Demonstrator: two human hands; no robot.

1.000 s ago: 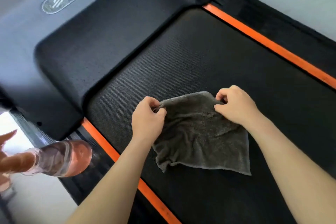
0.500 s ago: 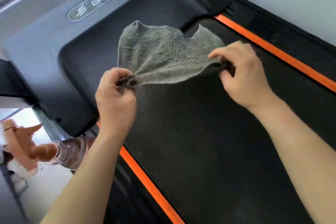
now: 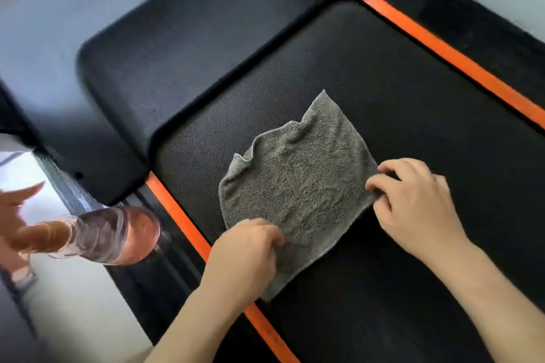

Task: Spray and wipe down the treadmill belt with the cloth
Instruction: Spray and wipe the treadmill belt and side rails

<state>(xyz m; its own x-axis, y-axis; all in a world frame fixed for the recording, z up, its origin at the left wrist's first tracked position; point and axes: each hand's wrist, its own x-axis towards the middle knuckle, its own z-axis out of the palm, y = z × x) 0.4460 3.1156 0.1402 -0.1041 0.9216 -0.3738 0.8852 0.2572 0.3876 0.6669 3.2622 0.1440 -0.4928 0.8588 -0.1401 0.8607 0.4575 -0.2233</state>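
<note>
Cloth (image 3: pixel 298 186) lies spread flat on the belt (image 3: pixel 413 97), approx. centre. L hand (image 3: pixel 244 247) pinches its 7 o'clock edge, R hand (image 3: pixel 413 200) its 3 o'clock corner, hands apart. Spray bottle (image 3: pixel 112 236) sits off at 9 o'clock. Prob. wiping barely begun, most of the belt left.

Both forearms are extended forward, bare. The left grip (image 3: pixel 247 247) is curled, knuckles up, and pinched on the near edge of the cloth (image 3: pixel 298 183); the right grip (image 3: pixel 413 203) is pinched on its right corner.
</note>
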